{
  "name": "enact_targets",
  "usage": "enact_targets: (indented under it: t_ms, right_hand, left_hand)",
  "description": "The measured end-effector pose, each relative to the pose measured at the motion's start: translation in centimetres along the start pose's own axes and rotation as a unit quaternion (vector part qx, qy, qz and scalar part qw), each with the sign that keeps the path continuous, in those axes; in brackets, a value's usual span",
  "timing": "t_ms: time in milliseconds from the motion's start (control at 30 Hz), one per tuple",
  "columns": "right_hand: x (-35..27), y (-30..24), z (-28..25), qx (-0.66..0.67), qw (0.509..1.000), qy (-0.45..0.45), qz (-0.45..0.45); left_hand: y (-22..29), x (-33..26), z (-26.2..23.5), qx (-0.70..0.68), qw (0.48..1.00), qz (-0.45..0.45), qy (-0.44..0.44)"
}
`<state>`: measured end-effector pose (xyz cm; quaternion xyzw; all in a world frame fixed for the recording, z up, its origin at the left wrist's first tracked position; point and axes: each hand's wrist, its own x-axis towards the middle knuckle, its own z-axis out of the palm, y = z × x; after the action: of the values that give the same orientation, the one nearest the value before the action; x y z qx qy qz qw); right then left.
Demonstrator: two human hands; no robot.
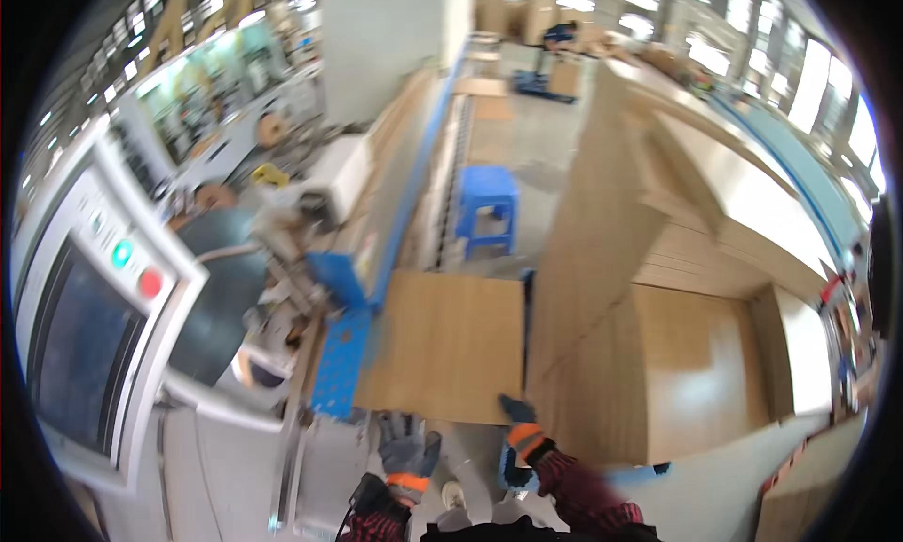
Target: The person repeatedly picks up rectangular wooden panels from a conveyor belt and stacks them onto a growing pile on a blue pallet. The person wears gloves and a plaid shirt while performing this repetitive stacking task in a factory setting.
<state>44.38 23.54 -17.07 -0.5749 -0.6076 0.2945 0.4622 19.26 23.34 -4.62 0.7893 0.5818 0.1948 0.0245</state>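
A flat wood-grain panel (pixel 451 345) lies in front of me, its left side against a blue perforated plate (pixel 340 363) of the machine. My left hand (pixel 406 451), in a grey glove with an orange band, is at the panel's near edge toward the left, fingers spread and thumb apart. At the near right corner, my right hand (pixel 520 415) in a matching glove grips the edge; its fingertips are partly hidden and slightly blurred.
A control screen (pixel 85 345) with buttons stands at left, beside the machine's blue rail (pixel 414 185). Stacked wood panels (pixel 705 354) rise close on my right. A blue stool (pixel 488 208) stands beyond the panel. Farther off, a person (pixel 562 34) is near a blue cart (pixel 546 86).
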Motion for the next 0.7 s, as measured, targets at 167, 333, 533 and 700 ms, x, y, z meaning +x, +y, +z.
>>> enact_targets:
  t_ms: [167,333,533,700]
  right_hand:
    - [6.9,-6.7,-1.2,0.087,0.967,0.070,0.230]
    - [1.2,-22.6,-8.1,-0.135,0.982,0.131,0.024]
    - [-0.6,-27.7,-41.6,-0.577,0.620,0.505,-0.167]
    - [4.3,-23.2,-62.9,-0.558,0.675,0.456,0.159]
  left_hand:
    - [5.7,5.1,-1.6,-0.038,0.996,0.007,0.081]
    - [11.0,11.8,-8.2,-0.334,0.937,0.042,0.095]
    - [21.3,19.5,-12.8,-0.657,0.750,0.069,0.029]
    - [31.0,27.5,-15.5,-0.697,0.702,0.024,-0.145]
